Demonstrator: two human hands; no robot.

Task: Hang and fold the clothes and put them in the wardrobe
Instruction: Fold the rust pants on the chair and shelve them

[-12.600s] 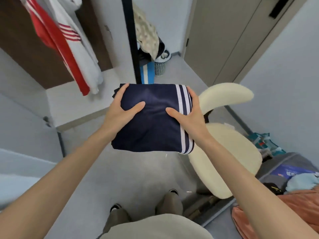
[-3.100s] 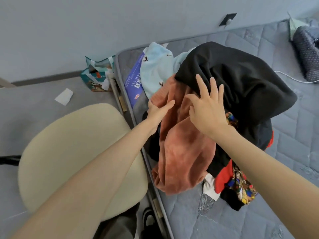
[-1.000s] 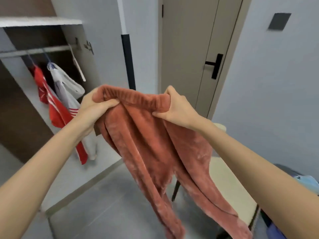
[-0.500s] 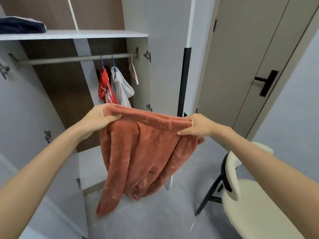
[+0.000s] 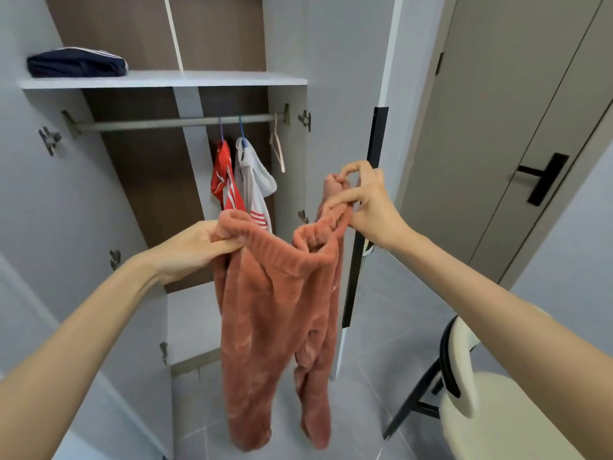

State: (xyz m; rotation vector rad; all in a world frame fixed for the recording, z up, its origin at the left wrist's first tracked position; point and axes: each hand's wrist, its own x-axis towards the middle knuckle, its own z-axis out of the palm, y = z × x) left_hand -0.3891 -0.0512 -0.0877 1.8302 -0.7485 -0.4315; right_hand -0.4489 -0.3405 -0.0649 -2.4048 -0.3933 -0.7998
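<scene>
A pair of rust-orange fleece trousers (image 5: 275,310) is held up in front of the open wardrobe with white walls and a brown back panel (image 5: 149,180), a little below the middle of the view, and the two legs are allowed to hang freely toward six o'clock. The elastic waistband is gripped at its left end by the left hand (image 5: 195,247), whose fingers and thumb are curled tightly round the fabric. The other end is pinched by the right hand (image 5: 368,204), at about two o'clock from the left one; its thumb and fingertips are closed on a bunched piece of the band, so the waistband is seen tilted and half open. The garment is probably held in this way so that its weight pulls it straight and the legs can be matched before folding or hanging. Behind the trousers, at twelve o'clock, a grey metal rail (image 5: 172,122) is seen, on which a red garment (image 5: 224,184) and a white garment (image 5: 255,180) are hung, and a pale empty hanger (image 5: 278,151) is found just beside them at three o'clock. A folded navy garment with white stripes (image 5: 76,63) is laid on the white shelf (image 5: 215,78) at eleven o'clock. A cream chair with black legs (image 5: 491,410) is placed at five o'clock, well apart from the trousers.
</scene>
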